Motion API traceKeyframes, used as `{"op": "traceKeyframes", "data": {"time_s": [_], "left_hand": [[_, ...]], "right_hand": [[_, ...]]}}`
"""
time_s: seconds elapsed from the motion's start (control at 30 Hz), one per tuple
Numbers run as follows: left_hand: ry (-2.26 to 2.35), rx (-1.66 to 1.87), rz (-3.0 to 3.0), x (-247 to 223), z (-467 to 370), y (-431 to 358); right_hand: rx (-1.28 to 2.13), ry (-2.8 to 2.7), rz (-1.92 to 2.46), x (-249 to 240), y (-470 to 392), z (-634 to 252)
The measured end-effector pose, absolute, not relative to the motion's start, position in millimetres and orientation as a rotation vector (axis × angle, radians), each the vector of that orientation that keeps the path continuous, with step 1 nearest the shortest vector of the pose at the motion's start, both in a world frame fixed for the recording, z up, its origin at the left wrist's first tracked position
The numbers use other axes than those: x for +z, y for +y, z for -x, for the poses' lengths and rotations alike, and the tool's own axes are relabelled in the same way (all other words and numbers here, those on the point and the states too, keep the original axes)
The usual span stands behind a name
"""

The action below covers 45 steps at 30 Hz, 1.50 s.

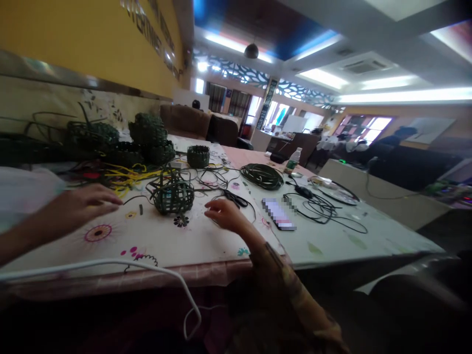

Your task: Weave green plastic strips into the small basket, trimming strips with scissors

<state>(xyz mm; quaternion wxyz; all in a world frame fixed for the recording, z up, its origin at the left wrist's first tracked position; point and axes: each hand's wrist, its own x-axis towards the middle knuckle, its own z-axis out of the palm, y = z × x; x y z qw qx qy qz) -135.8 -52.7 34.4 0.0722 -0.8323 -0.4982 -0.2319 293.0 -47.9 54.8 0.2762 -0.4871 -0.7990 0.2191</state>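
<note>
A half-woven basket of dark green strips sits on the flowered tablecloth between my hands, loose strip ends poking up from its rim. To its left, my left hand hovers with fingers stretched out; a thin strip running from the basket meets its fingertips, and no grip on it shows. My right hand is right of the basket, apart from it, with fingers loosely bent and nothing visible in them. Just behind that hand lie black-handled scissors. A small cut piece of strip rests near the basket.
Finished-looking green baskets are piled at the back left, beside yellow strips. A small round basket and a coil of green strip stand farther back. Right are a phone, black cables and a bottle. A white cable crosses the front edge.
</note>
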Motion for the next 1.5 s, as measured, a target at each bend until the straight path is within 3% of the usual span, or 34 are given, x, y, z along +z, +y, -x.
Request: {"op": "traceKeyframes", "data": {"time_s": [0.1,0.2,0.4,0.6,0.73,0.87,1.07,1.5], "left_hand": [[-1.513,-0.68,2.599,4.9,111.2,-29.7],[-1.601,-0.943,2.673,-12.6,83.5,-5.9],[-1.725,-1.26,2.639,-1.4,44.7,45.2],[-1.853,-1.736,2.449,1.9,18.9,63.2],[-1.795,-1.859,2.407,9.5,15.7,45.1],[-1.679,-1.8,2.253,28.6,19.5,27.9],[-1.065,-1.238,2.293,33.0,6.0,16.0],[-0.864,-1.14,2.504,15.4,-3.6,20.1]], "right_hand": [[0.523,-2.235,1.336,23.5,-18.5,-276.5],[0.623,-2.117,1.207,9.0,6.3,-264.6],[1.113,-1.586,1.169,-3.3,55.6,-247.8],[1.23,-1.399,1.088,-17.7,66.3,-237.4],[1.267,-1.314,0.991,-15.2,60.4,-241.3],[1.286,-1.277,0.907,-3.3,51.7,-245.8],[1.295,-1.281,0.843,8.9,39.5,-244.9],[1.464,-1.194,0.695,11.9,32.1,-248.4]]}}
